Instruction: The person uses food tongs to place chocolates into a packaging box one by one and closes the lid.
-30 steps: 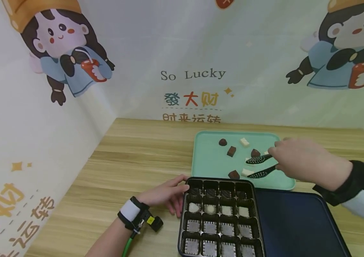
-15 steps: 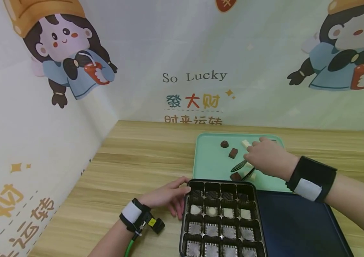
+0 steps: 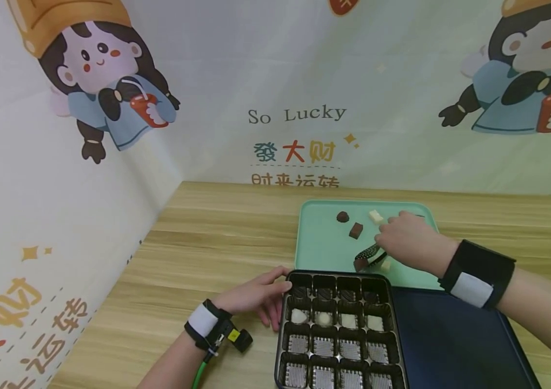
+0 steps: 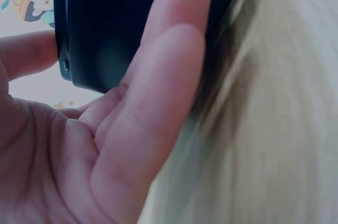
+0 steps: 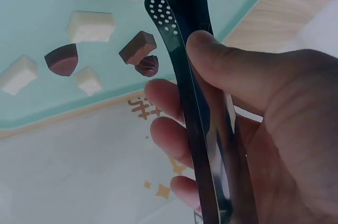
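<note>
My right hand [image 3: 409,236] grips black perforated tongs [image 5: 185,71], its thumb pressed along one arm in the right wrist view. In the head view the tong heads are around a dark chocolate piece [image 3: 360,265] on the mint-green tray [image 3: 321,243]. The right wrist view leaves that piece out of sight. My left hand [image 3: 251,296] holds the far left corner of a black compartment tray [image 3: 279,337], thumb at the rim and fingers along its side. Dark pieces [image 3: 324,294] fill its far row, white chocolates [image 3: 348,322] the second; two nearer rows are bare.
Other white and brown chocolates [image 5: 91,26] lie scattered over the green tray. A navy tray [image 3: 460,335] lies right of the compartment tray, on the wooden table [image 3: 221,232]. Printed cloth [image 3: 207,70] hangs behind the table and along its left.
My right hand has moved left and nearer with the tongs, from the white pieces to the dark chocolate by the compartment tray. My left hand keeps its hold.
</note>
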Tool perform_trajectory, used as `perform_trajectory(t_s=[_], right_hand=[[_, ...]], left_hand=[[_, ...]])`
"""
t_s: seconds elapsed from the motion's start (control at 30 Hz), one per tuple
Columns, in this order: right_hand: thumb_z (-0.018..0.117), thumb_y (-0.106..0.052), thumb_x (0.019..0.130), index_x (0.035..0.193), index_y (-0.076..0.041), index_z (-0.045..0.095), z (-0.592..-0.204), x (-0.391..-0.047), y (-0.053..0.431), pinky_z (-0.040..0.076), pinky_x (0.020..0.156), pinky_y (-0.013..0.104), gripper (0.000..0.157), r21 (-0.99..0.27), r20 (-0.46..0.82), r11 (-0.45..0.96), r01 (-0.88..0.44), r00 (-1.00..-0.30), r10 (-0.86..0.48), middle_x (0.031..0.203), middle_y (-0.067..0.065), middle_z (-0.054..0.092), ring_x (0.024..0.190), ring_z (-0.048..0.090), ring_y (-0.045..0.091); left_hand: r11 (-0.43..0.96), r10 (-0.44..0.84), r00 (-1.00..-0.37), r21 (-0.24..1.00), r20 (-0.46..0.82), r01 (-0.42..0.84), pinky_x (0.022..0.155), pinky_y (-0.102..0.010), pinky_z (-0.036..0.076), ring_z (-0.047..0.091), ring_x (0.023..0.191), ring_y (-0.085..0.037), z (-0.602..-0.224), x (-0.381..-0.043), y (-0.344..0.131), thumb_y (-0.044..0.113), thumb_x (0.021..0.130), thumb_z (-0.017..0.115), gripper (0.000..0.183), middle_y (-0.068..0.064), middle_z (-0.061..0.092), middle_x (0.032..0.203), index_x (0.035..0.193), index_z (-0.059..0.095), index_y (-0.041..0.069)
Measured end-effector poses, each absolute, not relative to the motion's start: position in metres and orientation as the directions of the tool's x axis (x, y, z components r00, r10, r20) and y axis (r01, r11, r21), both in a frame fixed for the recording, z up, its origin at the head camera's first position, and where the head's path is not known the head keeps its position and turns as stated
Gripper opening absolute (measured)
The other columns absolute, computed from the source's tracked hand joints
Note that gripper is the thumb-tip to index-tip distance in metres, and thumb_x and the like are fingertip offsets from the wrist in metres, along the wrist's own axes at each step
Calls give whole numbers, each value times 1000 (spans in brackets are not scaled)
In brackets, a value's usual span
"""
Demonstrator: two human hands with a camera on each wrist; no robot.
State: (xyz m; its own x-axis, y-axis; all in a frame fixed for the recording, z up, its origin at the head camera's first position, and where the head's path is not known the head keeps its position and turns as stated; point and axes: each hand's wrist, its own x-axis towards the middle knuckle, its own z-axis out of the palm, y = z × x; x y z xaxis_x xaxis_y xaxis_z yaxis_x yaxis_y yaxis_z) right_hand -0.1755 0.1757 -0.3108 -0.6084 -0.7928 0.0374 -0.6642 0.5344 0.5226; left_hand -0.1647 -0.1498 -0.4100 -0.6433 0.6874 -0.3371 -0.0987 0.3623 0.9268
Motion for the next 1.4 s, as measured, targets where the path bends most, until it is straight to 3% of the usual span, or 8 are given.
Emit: perform_trajectory(t_s=[0.23,0.43,0.67,0.97,1.1,1.2,1.3,1.4], right_hand=[[74,-25,71,79,-13,61,-299,-168,179,39,45,24,19,435,81,626,-647,-665,-743,64,-1,47,54,45,14],[71,-27,76,84,-15,60,-283,-146,177,35,42,24,18,337,133,673,-658,-675,-726,65,-5,45,51,41,9],[66,-32,80,94,-15,61,-279,-117,160,36,42,22,22,236,161,627,-743,-606,-779,73,-7,53,53,45,6],[62,-38,83,97,-18,63,-289,-87,118,31,40,18,25,197,42,519,-832,-522,-852,68,-10,46,50,39,3],[61,-38,83,94,-19,65,-289,-83,100,32,41,18,22,270,-38,476,-837,-503,-863,70,-9,51,48,39,4],[63,-33,83,80,-22,62,-288,-83,86,30,39,19,12,334,-76,447,-830,-497,-864,64,-9,48,45,36,5],[66,-26,80,65,-25,56,-286,-82,73,28,38,21,19,366,-82,429,-826,-488,-869,55,-10,41,43,33,6],[66,-25,79,60,-27,55,-284,-81,59,30,40,21,22,406,-52,410,-817,-469,-882,52,-11,41,44,36,6]], left_hand=[[368,684,-645,925,-340,-98,49,-43,51,60,60,-37,-408,-164,-150,47,94,40,39,-21,58,71,119,36,17],[374,691,-644,925,-328,-70,49,-43,51,60,60,-37,-406,-168,-147,49,93,40,41,-21,59,71,120,37,18],[385,689,-643,921,-334,-67,50,-43,51,61,61,-37,-402,-172,-147,48,93,39,39,-21,59,73,121,37,21],[395,698,-623,916,-352,-75,51,-44,51,61,61,-37,-403,-171,-151,48,93,40,41,-21,59,73,122,36,20],[395,703,-616,915,-356,-78,51,-43,51,61,62,-37,-403,-170,-150,50,93,40,41,-21,60,74,123,36,21],[396,704,-612,914,-361,-83,51,-43,51,61,62,-37,-404,-170,-150,49,93,40,41,-21,60,73,123,36,21],[396,702,-611,913,-367,-93,51,-43,51,61,62,-37,-405,-170,-150,49,93,40,40,-22,60,73,123,36,21],[393,702,-610,914,-368,-98,51,-42,51,61,62,-37,-406,-169,-150,49,93,40,41,-22,60,73,124,36,22]])
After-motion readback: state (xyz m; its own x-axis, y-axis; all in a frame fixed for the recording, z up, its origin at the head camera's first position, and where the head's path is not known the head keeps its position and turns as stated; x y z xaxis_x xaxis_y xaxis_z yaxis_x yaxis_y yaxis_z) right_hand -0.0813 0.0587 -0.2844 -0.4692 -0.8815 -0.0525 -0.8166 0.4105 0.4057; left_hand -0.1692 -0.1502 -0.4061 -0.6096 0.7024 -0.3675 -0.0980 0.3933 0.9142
